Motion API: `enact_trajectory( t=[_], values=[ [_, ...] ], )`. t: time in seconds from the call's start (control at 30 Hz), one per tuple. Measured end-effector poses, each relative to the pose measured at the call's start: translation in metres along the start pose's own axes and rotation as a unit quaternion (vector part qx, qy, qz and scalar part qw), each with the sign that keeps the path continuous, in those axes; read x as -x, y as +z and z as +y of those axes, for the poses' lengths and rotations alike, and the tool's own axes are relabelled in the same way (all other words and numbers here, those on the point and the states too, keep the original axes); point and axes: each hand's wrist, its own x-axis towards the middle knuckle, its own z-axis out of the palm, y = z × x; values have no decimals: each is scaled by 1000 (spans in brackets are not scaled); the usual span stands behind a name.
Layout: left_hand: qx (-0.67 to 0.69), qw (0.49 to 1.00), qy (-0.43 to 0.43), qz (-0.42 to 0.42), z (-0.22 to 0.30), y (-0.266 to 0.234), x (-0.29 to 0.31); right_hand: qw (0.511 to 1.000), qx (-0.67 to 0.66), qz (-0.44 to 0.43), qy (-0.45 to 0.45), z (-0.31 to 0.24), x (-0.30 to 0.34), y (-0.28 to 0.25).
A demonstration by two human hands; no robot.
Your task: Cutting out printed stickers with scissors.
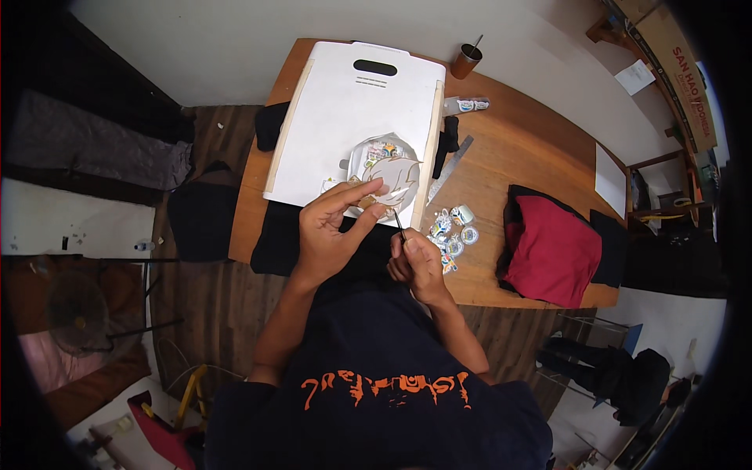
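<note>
My left hand (329, 235) pinches a pale, flat cut-out (395, 178) with a brown outline and jagged edges, thumb below and fingers above. In my right hand (419, 262) is a thin, dark pointed tool (400, 225), its tip close to the cut-out's lower edge. I cannot make out the tool's exact kind. Beneath the cut-out sits a whitish, roundish tray (355, 160) with small colourful printed pieces (385, 150) in it. The tray rests on a white board (337, 110) with a dark oval handle slot.
Several sticker-like cut-outs (453, 239) lie on the wooden table (501, 157) right of my right hand. A metal ruler (452, 170) lies beside the board. Red cloth (552, 254) on black cloth sits further right. A brown cup (464, 63) stands at the back.
</note>
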Motion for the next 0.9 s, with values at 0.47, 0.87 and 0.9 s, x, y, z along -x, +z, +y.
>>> enact_trajectory(
  t=[0.47, 0.87, 0.9],
  values=[
    [3, 1000, -2, -1, 0, -4, 1, 999, -24, 14, -18, 7, -2, 0],
    [64, 998, -18, 9, -6, -11, 19, 998, -49, 4, -49, 0, -10, 27],
    [64, 998, -19, 7, -5, -11, 20, 998, -31, 6, -48, 1, -9, 29]
  ],
)
